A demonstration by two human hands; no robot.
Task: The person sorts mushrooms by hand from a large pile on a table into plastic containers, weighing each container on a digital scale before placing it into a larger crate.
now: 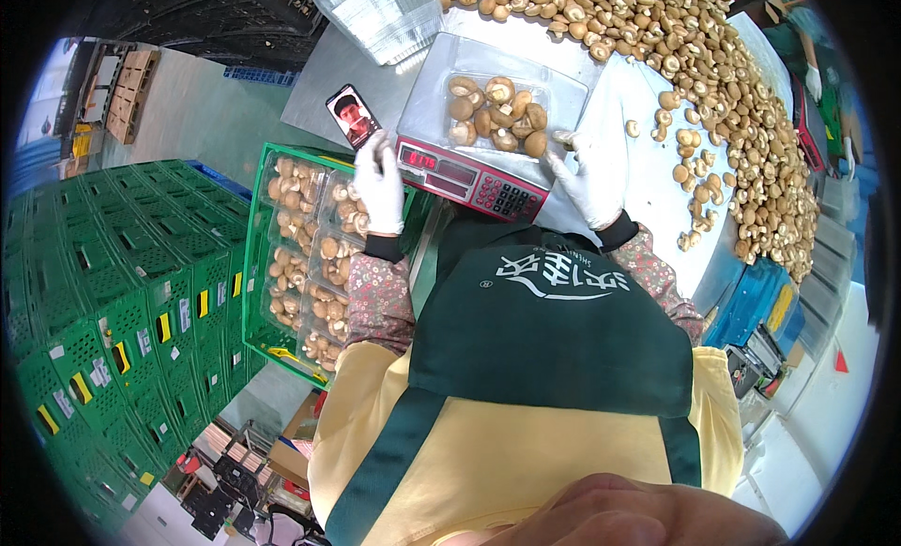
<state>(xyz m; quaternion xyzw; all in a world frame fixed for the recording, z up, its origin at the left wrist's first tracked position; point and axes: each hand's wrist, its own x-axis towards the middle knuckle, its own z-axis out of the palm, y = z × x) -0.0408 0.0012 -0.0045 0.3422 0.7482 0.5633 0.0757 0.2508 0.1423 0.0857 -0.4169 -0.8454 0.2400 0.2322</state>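
Observation:
My left hand, in a white glove, is at the lower end of a smartphone with a lit screen; whether it grips the phone or only touches it is unclear. A clear plastic tray of brown mushrooms sits on the metal platform of a red digital scale, whose display is lit. My right hand, gloved too, is just right of the tray with thumb and fingers apart. A small mushroom piece lies at its fingertips; whether they hold it is unclear.
Loose mushrooms are heaped along the table's far and right sides. Stacked clear trays stand at the back. A green crate with filled trays is at the left, beside stacked green crates. Another person's gloved hand shows far right.

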